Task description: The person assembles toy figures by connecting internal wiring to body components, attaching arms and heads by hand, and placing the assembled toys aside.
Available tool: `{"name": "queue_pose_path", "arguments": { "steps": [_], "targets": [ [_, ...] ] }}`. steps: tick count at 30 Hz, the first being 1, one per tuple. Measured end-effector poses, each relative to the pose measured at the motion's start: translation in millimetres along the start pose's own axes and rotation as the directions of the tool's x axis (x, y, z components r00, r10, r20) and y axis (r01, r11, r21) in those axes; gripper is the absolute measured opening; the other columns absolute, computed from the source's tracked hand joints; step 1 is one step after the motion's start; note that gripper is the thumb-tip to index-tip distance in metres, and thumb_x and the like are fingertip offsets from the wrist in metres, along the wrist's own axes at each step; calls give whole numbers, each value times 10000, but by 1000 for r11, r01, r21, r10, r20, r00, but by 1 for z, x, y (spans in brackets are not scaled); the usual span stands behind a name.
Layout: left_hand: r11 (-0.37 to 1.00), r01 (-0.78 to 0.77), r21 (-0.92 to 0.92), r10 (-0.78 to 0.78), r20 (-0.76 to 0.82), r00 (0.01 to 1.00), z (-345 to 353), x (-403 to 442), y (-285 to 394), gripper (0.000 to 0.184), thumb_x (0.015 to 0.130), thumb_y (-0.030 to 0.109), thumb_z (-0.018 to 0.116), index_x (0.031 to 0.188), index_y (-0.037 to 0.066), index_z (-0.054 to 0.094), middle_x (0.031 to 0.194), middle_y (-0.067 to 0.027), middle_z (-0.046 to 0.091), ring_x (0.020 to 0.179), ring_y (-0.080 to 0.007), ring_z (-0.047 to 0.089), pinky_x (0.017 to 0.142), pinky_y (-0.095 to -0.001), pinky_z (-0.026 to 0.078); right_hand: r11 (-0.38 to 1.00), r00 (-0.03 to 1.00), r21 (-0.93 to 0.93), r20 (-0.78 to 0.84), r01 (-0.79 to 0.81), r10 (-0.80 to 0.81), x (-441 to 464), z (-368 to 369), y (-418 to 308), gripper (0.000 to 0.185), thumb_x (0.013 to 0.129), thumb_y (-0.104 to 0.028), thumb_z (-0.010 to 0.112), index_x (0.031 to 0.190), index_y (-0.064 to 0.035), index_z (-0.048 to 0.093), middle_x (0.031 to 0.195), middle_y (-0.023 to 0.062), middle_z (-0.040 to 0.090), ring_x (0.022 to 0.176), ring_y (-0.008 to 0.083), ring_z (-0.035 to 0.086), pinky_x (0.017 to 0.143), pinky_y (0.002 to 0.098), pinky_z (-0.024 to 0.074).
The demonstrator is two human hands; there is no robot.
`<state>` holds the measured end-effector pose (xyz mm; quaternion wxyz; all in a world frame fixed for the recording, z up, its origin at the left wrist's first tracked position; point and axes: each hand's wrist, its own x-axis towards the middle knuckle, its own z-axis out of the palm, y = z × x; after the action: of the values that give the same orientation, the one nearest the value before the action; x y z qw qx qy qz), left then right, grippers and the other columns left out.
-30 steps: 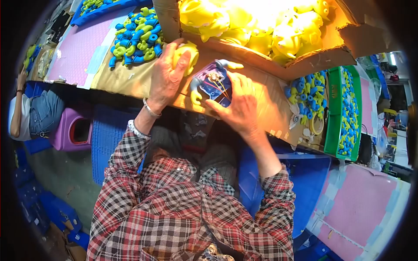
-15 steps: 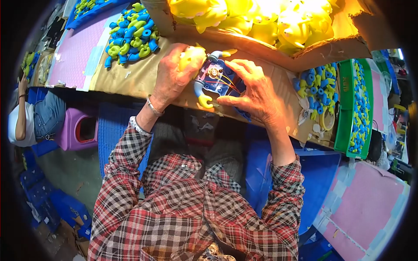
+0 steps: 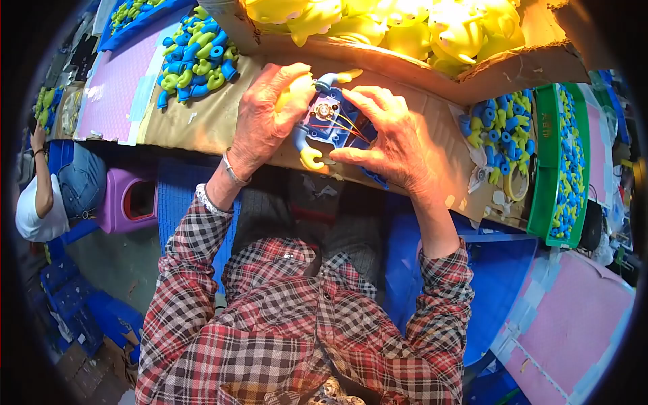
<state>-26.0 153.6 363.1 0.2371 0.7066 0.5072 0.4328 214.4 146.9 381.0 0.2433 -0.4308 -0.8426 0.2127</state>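
My left hand [image 3: 266,118] is wrapped round a yellow rounded part [image 3: 294,94] and presses it against the left side of a blue toy body [image 3: 335,120]. The body lies open-side up, with a round mechanism and thin red and yellow wires showing. A blue-and-yellow arm piece [image 3: 337,77] sticks out at its top, and a second one [image 3: 308,150] curves from its lower left. My right hand [image 3: 398,142] grips the body's right side between thumb and fingers.
A cardboard box [image 3: 405,64] of yellow parts stands at the back. Blue-and-green arm pieces lie in piles at left [image 3: 196,57] and right [image 3: 499,131]. A green tray [image 3: 545,169] holds more. A co-worker [image 3: 42,196] sits at far left beside a purple stool [image 3: 125,202].
My left hand has brought the yellow part rightward against the blue body. My right hand has shifted slightly right and keeps hold of the body. The view has shifted a little.
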Motion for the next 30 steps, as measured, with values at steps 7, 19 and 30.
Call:
{"name": "queue_pose_path", "arguments": {
  "steps": [7, 19, 30],
  "targets": [
    [997, 76, 16, -76, 49, 996, -1, 0, -1, 330, 1032, 292, 581, 1253, 70, 685, 1067, -144, 662, 995, -349, 661, 848, -393, 514, 998, 998, -69, 65, 11, -7, 3, -6, -1, 924, 671, -627, 828, 1342, -28, 615, 1302, 138, 609, 1206, 356, 560, 1047, 450, 441],
    [752, -558, 352, 461, 325, 826, 9, -6, 43, 363, 862, 201, 714, 1217, 128, 705, 1140, -22, 678, 1142, -267, 593, 1070, -475, 353, 969, 982, -189, -131, -162, 138, -65, -14, -9, 977, 603, -312, 840, 1480, -75, 480, 1357, 150, 582, 1268, 356, 536, 1053, 468, 402],
    [718, -562, 411, 496, 264, 827, 26, -2, 28, 144, 750, 159, 699, 888, 152, 740, 950, 26, 648, 1029, -206, 590, 953, -462, 387, 980, 958, 23, -211, -196, 197, -52, -19, 1, 858, 570, -110, 810, 1383, -32, 547, 1301, 169, 584, 1257, 373, 553, 1081, 456, 455]
  ]
}}
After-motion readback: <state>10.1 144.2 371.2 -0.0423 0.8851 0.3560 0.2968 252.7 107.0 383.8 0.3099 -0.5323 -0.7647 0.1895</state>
